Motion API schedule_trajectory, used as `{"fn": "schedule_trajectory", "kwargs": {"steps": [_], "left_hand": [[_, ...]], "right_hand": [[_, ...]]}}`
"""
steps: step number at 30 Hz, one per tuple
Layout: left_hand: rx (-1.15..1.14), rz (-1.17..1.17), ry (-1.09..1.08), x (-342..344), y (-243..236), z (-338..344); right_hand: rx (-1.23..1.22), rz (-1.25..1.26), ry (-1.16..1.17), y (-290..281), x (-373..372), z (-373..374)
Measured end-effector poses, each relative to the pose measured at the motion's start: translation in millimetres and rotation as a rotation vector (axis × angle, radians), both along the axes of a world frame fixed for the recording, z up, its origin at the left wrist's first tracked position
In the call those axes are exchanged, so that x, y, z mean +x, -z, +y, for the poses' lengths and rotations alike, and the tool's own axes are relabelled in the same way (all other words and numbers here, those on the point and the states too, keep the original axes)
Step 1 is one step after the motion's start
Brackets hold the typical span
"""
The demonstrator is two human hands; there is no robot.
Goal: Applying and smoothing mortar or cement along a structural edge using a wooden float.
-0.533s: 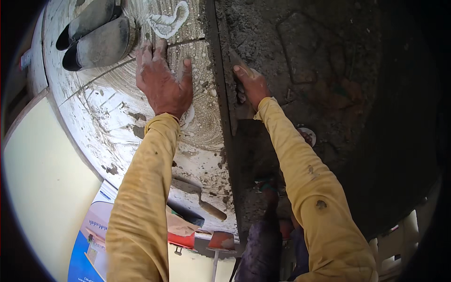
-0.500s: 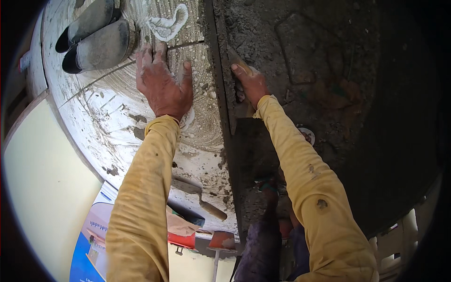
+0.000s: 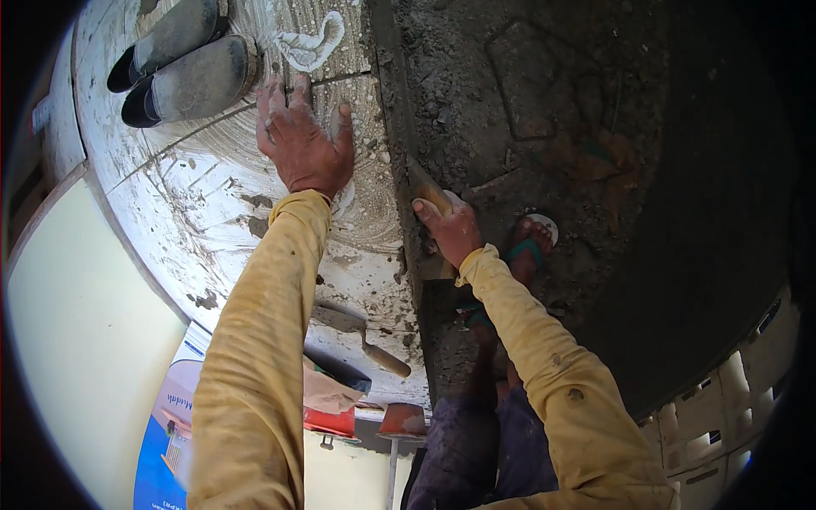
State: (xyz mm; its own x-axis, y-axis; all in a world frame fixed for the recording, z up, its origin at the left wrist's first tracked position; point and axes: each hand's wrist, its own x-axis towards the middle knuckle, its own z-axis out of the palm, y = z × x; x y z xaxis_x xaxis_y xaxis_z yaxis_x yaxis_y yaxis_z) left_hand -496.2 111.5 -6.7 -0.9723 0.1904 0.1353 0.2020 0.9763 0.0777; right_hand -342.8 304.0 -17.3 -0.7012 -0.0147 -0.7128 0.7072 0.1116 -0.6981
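Observation:
My left hand (image 3: 304, 140) lies with fingers spread on a dusty, streaked white surface (image 3: 217, 204) crossed by grooves, just below a white plaster smear (image 3: 310, 41). My right hand (image 3: 450, 229) grips the wooden handle of a plastering float (image 3: 427, 185), held along the straight edge where the white surface meets dark grey, rough mortar (image 3: 450, 102). A trowel (image 3: 382, 357) lies on the white surface below my left hand. Dark worn slip-on shoes (image 3: 191, 85) stand at the upper left, close to my left fingertips.
A bent wire (image 3: 510, 68) lies on the mortar. My sandalled foot (image 3: 531, 238) is on the mortar beside my right forearm. A pale panel (image 3: 85, 272), printed board (image 3: 166, 425), red containers (image 3: 331, 421) and brown paper (image 3: 327, 387) border the lower left; pierced blocks (image 3: 731, 382) show lower right.
My right hand and the float have moved down along the edge toward me. My left hand stays spread, shifted slightly up and right in view. More of my sandalled foot shows.

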Motion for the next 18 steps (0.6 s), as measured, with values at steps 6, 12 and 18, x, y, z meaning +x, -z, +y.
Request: {"fn": "schedule_trajectory", "kwargs": {"steps": [6, 12, 18], "left_hand": [[0.014, -0.011, -0.026, 0.0, -0.5, 0.8], [0.010, -0.020, -0.026, -0.9, -2.9, -0.8], [0.004, -0.021, -0.015, -0.3, -2.2, 4.2]], "right_hand": [[-0.107, -0.188, 0.071, -34.7, 120.5, 1.1], [-0.217, -0.506, 0.334, -28.8, 133.4, 18.1], [-0.147, -0.323, 0.363, 12.2, 55.1, -0.2]]}}
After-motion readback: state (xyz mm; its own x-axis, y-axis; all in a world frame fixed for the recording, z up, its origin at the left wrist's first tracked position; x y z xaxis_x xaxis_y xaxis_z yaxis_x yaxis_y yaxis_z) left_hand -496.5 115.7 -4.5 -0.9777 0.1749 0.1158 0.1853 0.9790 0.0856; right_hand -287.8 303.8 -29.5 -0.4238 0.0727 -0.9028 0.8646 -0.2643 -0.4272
